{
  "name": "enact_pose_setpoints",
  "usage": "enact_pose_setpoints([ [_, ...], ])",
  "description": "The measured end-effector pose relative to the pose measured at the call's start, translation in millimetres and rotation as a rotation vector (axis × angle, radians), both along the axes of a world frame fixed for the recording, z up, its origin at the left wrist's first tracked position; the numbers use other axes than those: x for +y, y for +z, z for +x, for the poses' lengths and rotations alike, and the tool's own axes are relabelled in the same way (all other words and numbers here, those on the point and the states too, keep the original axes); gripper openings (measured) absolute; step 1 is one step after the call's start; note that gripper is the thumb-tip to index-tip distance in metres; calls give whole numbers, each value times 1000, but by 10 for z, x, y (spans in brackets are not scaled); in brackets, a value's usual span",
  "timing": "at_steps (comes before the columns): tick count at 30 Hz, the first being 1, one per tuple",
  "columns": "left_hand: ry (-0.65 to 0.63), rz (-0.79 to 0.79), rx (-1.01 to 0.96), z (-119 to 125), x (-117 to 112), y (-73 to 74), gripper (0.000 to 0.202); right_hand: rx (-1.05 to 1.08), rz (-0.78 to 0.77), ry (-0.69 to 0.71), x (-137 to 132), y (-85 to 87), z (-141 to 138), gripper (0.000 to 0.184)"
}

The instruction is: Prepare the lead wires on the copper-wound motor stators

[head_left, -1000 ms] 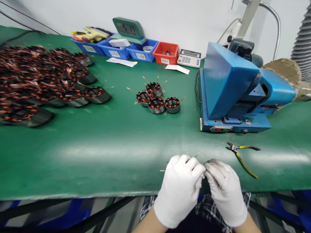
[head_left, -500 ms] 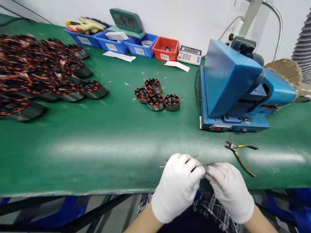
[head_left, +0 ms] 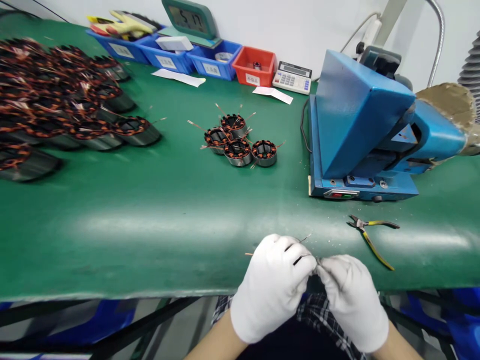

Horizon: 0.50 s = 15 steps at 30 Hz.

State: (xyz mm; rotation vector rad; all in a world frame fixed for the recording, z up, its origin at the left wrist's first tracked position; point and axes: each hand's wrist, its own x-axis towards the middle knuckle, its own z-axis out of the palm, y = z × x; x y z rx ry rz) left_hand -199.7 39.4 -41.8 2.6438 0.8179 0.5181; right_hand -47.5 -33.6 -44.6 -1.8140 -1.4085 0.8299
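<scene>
My left hand [head_left: 273,287], in a white glove, is closed around a motor stator [head_left: 298,260]. Only dark bits of it show between the fingers, and thin wire ends [head_left: 305,238] stick out past the glove on both sides. Close beside it, my right hand [head_left: 350,295], also gloved, pinches a wire end at the stator's right side; its fingertips almost meet the left ones. Side cutters [head_left: 362,225] with yellow-and-black handles lie spread on the bench to the right of my right hand.
Several copper-wound stators [head_left: 238,151] stand mid-bench, and many more [head_left: 93,132] crowd the left. A blue machine [head_left: 360,125] takes up the right. Along the wall are blue bins [head_left: 213,67], a red bin [head_left: 255,67], a calculator [head_left: 293,77] and a clock [head_left: 189,19]. The green bench's front edge [head_left: 150,294] is near.
The view has shifted slightly, so the bench items sit a little higher. My right hand has tilted slightly and its fingers pinch a bit lower; both hands keep their hold.
</scene>
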Motion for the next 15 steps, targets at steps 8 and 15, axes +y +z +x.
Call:
enact_pose_setpoints([
  [8,-15,-9,-23,-7,-4,-16,15,667,-554,104,115,57,90,34],
  [15,-3,-11,-47,-7,3,-6,13,-165,248,166,32,4,87,14],
])
